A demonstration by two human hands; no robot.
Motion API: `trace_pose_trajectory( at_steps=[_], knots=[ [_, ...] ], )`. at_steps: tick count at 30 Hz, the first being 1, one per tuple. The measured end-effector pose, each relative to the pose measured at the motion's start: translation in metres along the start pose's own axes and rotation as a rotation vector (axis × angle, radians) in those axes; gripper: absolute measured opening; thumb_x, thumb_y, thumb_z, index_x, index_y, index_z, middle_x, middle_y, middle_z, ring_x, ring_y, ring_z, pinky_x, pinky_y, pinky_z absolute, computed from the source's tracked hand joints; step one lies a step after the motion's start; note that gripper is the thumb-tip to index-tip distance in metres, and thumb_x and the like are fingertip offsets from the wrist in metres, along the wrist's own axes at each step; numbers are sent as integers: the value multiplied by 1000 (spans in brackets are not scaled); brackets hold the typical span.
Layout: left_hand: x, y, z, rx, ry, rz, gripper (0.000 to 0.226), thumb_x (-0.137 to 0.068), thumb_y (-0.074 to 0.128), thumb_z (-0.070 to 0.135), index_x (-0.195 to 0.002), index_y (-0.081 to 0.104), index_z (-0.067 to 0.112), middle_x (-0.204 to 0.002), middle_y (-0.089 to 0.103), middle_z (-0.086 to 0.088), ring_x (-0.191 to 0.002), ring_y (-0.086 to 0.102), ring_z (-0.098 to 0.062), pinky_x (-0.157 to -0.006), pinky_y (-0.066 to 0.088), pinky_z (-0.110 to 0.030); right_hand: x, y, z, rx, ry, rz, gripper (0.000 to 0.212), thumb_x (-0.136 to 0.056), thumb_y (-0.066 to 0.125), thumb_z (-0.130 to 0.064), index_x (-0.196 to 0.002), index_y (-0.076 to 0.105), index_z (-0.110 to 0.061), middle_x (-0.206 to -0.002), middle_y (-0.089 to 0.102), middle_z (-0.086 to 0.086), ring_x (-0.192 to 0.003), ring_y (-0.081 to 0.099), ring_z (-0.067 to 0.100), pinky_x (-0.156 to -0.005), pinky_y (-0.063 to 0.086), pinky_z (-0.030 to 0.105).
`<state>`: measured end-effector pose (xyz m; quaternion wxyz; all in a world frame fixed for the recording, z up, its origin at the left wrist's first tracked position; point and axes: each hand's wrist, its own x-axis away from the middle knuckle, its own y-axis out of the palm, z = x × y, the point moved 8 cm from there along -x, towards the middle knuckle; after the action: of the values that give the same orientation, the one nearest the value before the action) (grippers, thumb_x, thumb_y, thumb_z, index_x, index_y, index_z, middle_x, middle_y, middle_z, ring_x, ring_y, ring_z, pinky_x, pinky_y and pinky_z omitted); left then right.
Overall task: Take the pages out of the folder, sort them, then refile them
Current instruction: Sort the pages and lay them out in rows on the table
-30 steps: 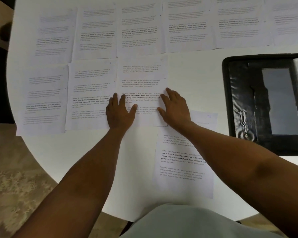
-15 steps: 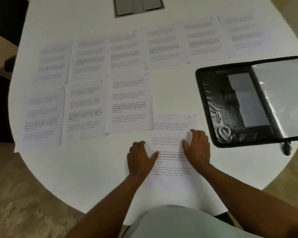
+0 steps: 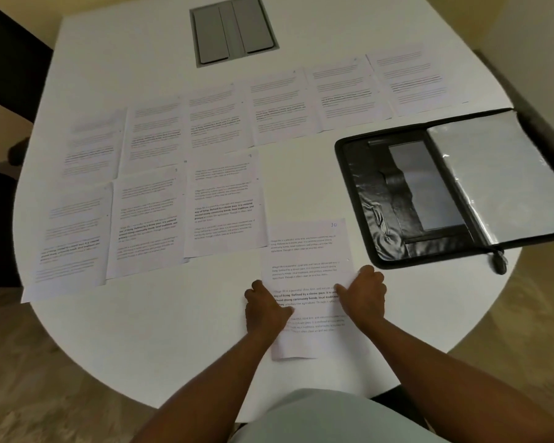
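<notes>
A printed page (image 3: 304, 251) lies near the table's front edge with a handwritten number in its top right corner. My left hand (image 3: 264, 306) grips its left edge and my right hand (image 3: 363, 292) grips its right edge, fingers curled around the paper. Several other printed pages (image 3: 224, 203) lie flat in two rows across the white table (image 3: 160, 346). The black folder (image 3: 384, 199) lies open at the right, showing clear plastic sleeves (image 3: 499, 177) on its right half.
A grey recessed panel (image 3: 232, 30) sits in the table at the back centre. The table's curved edge runs close in front of me. Carpet shows at the lower left and a dark chair at the far left.
Both hands have left the third page of the front row and come back to the near page, closing on its two side edges. The camera has pulled back.
</notes>
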<state>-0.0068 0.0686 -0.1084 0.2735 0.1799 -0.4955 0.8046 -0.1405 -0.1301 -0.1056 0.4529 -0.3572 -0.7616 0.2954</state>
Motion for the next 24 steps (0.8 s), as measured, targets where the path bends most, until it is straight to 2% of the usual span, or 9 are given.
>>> trace_pose_trajectory(
  at_steps=[4,7,10,12,15,17,21,24],
  knots=[
    [7,6,3,-12,32,11,63,-80,75,31,-126,38,10,-122,58,-8,-105,61,-26,-81,50,-32,-6,2,8,-10,34,-57,69,-80,78,-32,-127,38,-1,-127,53,20,-118,53,37,-95,45,44],
    [15,6,10,-34,41,60,41,-93,58,30,-125,41,10,-121,61,-8,-100,63,-26,-72,47,-29,-13,1,12,-44,62,-91,74,-77,81,-34,-127,39,2,-128,54,20,-119,53,37,-97,45,43],
    [18,9,15,31,69,68,28,-98,47,23,-123,45,10,-120,62,-9,-97,63,-25,-70,46,-26,-17,0,17,-39,90,-93,74,-77,82,-32,-127,41,4,-128,51,21,-119,52,36,-97,45,42],
    [21,8,21,81,123,96,26,-98,46,21,-122,48,10,-120,64,-8,-98,63,-24,-74,50,-27,-17,-1,15,-76,67,-76,58,-82,76,-22,-123,44,3,-125,52,21,-115,53,34,-91,46,39],
    [26,-3,35,136,239,203,27,-97,49,23,-122,51,13,-116,67,-5,-97,65,-25,-81,56,-33,-14,-13,1,-220,-43,-26,16,-88,58,-5,-101,49,-5,-103,59,13,-90,57,27,-64,41,28],
    [24,-13,45,197,271,234,26,-97,50,24,-121,52,13,-113,67,-3,-91,66,-20,-75,57,-28,-13,-26,-15,-305,-128,13,9,-91,54,-3,-95,48,-9,-92,58,6,-81,55,21,-56,34,21],
    [0,-43,70,311,291,340,27,-95,54,18,-121,55,8,-115,67,-6,-99,65,-22,-81,48,-21,-32,-52,-57,-359,-276,71,9,-93,57,-7,-99,52,-11,-93,60,4,-80,56,18,-67,41,25],
    [-35,-64,89,349,226,376,33,-93,58,15,-124,53,7,-120,64,-9,-107,62,-26,-85,42,-20,-63,-63,-96,-336,-352,73,15,-93,59,-10,-107,53,-9,-95,58,0,-82,55,16,-69,39,24]
  ],
)
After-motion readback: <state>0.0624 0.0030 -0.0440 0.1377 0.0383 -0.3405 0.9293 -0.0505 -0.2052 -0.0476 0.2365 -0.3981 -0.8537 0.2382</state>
